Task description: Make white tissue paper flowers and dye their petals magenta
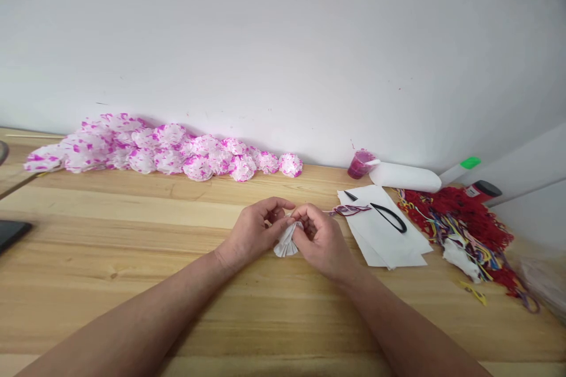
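Pinched between both hands over the middle of the table is a small piece of pleated white paper point(286, 243), its folds fanning out below the fingers. My left hand point(260, 225) grips it from the left with thumb and fingers closed. From the other side my right hand point(321, 240) pinches it near the gathered top. Purple yarn point(351, 210) trails out beyond the right hand toward the white sheets; the fingers hide where it starts. Several sheets of white paper point(384, 247) lie right of my hands, with black-handled scissors point(389, 218) on them.
White paper pompoms with magenta spots point(198, 156) line the wall. At the back right stand a cup of magenta liquid point(359, 165), a white bottle point(404, 177) and a dark red container point(484, 191). Tangled red and mixed yarn point(464, 218) lies right. A dark object point(13, 234) sits at left.
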`<action>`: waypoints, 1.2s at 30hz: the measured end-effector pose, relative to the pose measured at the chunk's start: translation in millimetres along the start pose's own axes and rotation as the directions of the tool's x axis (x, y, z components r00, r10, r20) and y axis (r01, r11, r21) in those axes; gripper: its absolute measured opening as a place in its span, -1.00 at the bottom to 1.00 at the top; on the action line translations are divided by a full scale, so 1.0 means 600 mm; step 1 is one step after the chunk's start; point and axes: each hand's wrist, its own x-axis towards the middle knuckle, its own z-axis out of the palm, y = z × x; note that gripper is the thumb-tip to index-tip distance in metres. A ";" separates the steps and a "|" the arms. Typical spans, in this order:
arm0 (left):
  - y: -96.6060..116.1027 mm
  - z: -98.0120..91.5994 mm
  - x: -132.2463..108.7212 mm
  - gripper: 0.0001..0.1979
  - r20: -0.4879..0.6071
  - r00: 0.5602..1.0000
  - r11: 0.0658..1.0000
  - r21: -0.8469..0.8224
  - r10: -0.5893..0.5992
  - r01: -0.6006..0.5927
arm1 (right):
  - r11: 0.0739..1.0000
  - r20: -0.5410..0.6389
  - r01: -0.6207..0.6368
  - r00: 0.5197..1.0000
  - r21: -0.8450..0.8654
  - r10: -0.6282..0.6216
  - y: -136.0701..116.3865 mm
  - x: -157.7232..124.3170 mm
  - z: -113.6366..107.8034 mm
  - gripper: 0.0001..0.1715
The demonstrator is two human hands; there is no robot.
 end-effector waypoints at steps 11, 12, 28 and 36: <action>0.002 -0.011 0.007 -0.49 0.123 0.971 0.965 -0.142 -0.203 0.220 | 1.000 -0.131 0.007 0.991 -0.016 -0.010 0.017 0.004 0.003 -0.79; 0.003 -0.011 0.007 -0.49 0.121 0.971 0.966 -0.133 -0.207 0.223 | 1.000 -0.142 0.018 0.990 -0.022 -0.021 0.018 0.004 0.002 -0.78; 0.009 -0.009 0.005 -0.66 0.047 0.988 0.979 -0.135 -0.146 0.151 | 0.969 -0.229 0.217 0.944 -0.115 -0.239 0.003 0.004 -0.010 -0.70; 0.012 -0.009 0.002 -0.67 0.060 0.994 0.994 -0.050 -0.094 0.097 | 0.969 -0.245 0.208 0.940 -0.134 -0.236 -0.002 0.004 -0.012 -0.70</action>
